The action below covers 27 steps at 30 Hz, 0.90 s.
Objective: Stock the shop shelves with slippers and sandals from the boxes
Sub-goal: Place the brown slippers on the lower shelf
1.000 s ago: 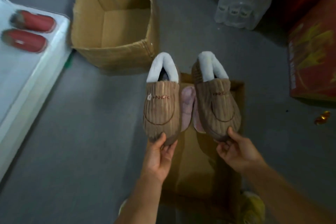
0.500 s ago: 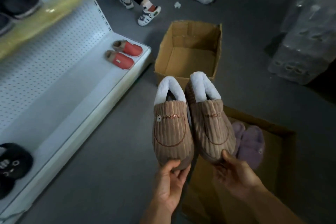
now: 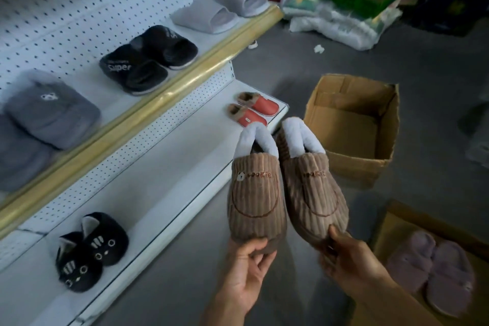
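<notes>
Dim grey floor (image 3: 344,66) — white pegboard back wall (image 3: 79,2) on the left — gold-trimmed shelf edge (image 3: 158,103).

left hand (image 3: 247,270), right hand (image 3: 346,259), both gripping

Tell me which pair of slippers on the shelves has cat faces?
The black pair at the near end of the bottom shelf: it alone has pointed ears and stitched eyes. The red pair at the far end is plain.

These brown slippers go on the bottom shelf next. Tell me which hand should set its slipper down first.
Probably the left hand: its brown slipper is nearer the bottom shelf, on the person's left; the right hand would cross over.
</notes>
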### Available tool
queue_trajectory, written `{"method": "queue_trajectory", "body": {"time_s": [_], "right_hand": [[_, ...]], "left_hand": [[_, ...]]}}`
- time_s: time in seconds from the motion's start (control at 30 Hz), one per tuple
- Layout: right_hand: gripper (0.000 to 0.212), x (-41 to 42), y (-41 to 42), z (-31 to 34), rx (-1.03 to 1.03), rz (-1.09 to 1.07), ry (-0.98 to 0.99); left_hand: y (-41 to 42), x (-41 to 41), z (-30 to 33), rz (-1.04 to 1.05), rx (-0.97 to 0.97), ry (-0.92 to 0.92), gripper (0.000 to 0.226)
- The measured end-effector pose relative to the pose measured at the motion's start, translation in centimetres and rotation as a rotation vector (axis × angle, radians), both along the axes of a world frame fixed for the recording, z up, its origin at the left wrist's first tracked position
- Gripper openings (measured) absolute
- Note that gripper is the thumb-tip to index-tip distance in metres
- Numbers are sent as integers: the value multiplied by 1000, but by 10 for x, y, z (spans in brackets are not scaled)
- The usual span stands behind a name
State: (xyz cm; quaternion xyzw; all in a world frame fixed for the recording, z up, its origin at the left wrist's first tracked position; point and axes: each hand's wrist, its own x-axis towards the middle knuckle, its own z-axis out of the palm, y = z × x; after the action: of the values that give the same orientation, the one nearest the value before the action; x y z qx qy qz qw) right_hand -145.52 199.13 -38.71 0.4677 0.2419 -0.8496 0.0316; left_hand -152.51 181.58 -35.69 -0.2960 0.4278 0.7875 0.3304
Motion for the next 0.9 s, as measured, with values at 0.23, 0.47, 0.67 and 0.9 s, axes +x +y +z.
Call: {"method": "queue_trajectory", "body": {"time_s": [0.23, 0.47, 0.67, 0.9], "right_hand": [[5, -46, -50, 46, 16, 45, 17], [14, -66, -82, 74, 30, 140, 14], [12, -75, -97, 72, 21, 187, -29], [20, -81, -98, 80, 39, 231, -6]], "left_hand": [[-60, -41, 28, 22, 11, 16, 61], [-95, -50, 43, 58, 15, -34, 85], [-111, -43, 40, 141, 30, -89, 84], [-113, -41, 43, 208, 51, -120, 84]]}}
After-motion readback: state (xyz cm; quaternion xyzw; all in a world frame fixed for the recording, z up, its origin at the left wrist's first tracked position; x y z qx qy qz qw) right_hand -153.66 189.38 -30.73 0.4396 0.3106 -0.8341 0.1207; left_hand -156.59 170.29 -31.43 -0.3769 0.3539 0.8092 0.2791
